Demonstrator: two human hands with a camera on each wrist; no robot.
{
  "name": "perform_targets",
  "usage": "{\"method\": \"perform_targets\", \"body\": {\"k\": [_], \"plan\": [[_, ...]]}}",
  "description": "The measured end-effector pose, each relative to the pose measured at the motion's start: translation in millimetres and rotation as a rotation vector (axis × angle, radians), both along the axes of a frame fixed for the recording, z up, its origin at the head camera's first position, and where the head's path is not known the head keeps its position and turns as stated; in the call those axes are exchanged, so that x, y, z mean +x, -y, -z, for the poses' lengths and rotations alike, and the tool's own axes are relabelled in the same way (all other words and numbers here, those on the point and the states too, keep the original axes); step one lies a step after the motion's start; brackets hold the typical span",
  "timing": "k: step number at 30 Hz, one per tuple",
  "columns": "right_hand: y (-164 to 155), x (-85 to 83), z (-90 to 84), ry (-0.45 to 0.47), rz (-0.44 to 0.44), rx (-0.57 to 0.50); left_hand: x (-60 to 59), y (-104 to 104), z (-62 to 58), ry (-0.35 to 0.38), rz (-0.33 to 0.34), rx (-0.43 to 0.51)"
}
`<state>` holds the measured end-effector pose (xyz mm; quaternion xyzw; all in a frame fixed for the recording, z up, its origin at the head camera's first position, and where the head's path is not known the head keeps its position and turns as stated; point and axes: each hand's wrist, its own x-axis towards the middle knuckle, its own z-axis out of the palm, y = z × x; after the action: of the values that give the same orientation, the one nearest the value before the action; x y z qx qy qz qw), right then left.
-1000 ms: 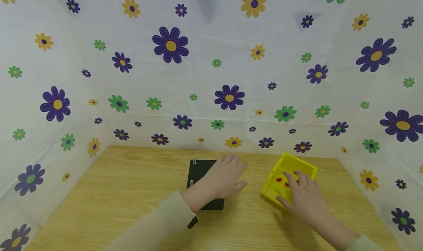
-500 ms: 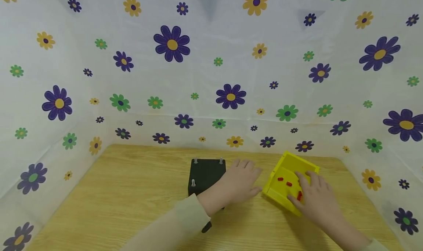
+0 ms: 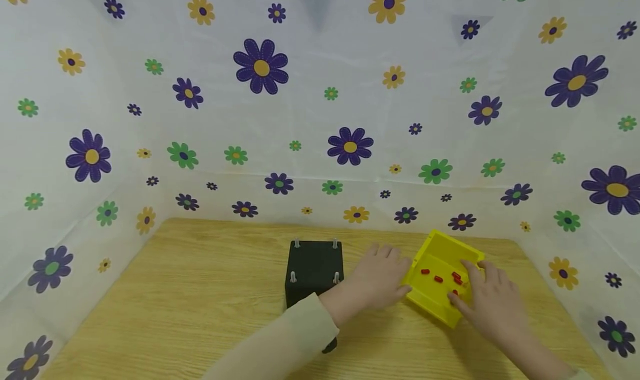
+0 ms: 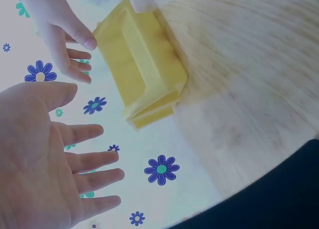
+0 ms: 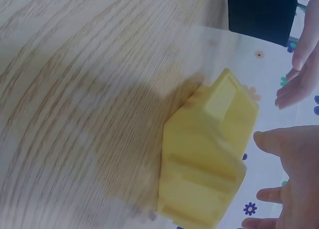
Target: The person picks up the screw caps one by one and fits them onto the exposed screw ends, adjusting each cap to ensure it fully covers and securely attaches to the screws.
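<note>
A yellow open-topped bin (image 3: 434, 298) stands turned at an angle on the right of the table. Several small red capsule-like pieces (image 3: 438, 279) lie on its floor. My right hand (image 3: 495, 305) hovers over the bin's right side, fingers loosely spread, partly hiding it. Just left of the bin is my left hand (image 3: 377, 277), palm down; whether it touches the rim I cannot tell. The left wrist view shows that left hand (image 4: 45, 154) with extended fingers and nothing in them. No held piece shows at the right hand (image 5: 299, 169) in the right wrist view.
A black box (image 3: 315, 260) with upright metal pegs at its top corners stands left of the bin. My left sleeve crosses in front of it. Under that forearm a small black part (image 3: 330, 345) shows. Flower-printed cloth (image 3: 300, 113) encloses the wooden table (image 3: 210, 291).
My left hand has moved right, from over the black box to beside the bin, uncovering the box top. My right hand has shifted slightly right, exposing more red pieces.
</note>
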<state>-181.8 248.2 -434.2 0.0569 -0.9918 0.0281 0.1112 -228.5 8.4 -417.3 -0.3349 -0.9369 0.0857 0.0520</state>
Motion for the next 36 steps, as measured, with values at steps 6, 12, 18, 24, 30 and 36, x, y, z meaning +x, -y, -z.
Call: {"method": "perform_targets", "body": {"k": [6, 12, 18, 24, 30, 36], "plan": [[-6.6, -0.5, 0.7, 0.017, 0.012, -0.01, -1.2, -11.2, 5.2, 0.017, -0.014, -0.009], [-10.2, -0.6, 1.5, 0.037, 0.022, -0.009, -2.8, -20.1, 9.9, 0.018, -0.008, -0.015], [-13.4, -1.3, 2.3, 0.043, 0.029, -0.022, -4.8, -22.9, 12.8, 0.005, -0.014, -0.05], [-18.2, -1.3, 5.1, 0.052, 0.042, -0.03, -6.4, -24.1, 14.8, 0.012, -0.017, -0.065], [-19.7, -2.7, 5.6, 0.062, 0.051, -0.033, -6.5, -25.8, 15.9, 0.019, -0.018, -0.071], [-20.6, -2.8, 5.8, 0.089, 0.06, -0.038, -6.8, -26.8, 16.0, 0.035, -0.021, -0.073]]}}
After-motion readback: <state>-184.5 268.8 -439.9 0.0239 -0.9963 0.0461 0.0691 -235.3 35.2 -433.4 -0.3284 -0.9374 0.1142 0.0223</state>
